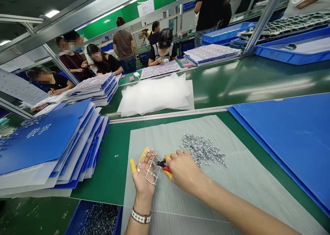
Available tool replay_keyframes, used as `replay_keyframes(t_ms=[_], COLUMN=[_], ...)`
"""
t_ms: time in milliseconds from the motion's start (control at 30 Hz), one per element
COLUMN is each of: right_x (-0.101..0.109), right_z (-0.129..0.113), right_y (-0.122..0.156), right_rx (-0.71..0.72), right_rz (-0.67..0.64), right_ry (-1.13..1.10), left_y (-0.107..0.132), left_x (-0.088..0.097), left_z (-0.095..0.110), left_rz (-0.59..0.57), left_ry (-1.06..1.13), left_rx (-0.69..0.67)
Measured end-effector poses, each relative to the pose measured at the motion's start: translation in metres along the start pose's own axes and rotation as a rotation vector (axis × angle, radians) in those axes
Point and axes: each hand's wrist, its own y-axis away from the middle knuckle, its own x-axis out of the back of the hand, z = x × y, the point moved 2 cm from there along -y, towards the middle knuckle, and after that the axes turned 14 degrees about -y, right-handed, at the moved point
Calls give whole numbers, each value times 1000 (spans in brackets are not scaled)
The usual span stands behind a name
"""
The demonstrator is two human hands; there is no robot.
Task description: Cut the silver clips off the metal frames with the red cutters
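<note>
My left hand (pixel 143 183) is palm up with yellow finger cots on two fingertips, holding a thin silvery sprue frame (pixel 158 175) across the palm. In my right hand (pixel 184 169), also with yellow finger cots, is a pair of red-handled side cutters (pixel 166 167), gripped with fingers closed round the handles. The dark jaws of the cutters reach into the frame, among small parts; whether they are closed on one cannot be made out. Beyond my right hand lies a heap of small shiny parts (pixel 202 147) on a translucent sheet (pixel 175 135).
A stack of blue boards and white sheets (pixel 51 142) stands on the left. Blue boards (pixel 288 135) lie on the right. Below the table edge is a blue bin (pixel 77 217) of dark scraps. Farther off, white sheets (pixel 154 92) lie on a green bench (pixel 219 84), with several people beyond.
</note>
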Motion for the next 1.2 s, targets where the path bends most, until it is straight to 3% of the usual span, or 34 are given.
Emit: replay_keyframes(t_ms=[800,1200], right_x=[-10,-2], right_z=[-1,-3], right_y=[1,2], right_rx=[22,52], right_rz=[65,45], right_ry=[42,74], left_y=[5,5], left_x=[-5,-3], left_z=[-6,-3], left_rz=[27,38], left_ry=[-118,-115], left_rx=[-105,-123])
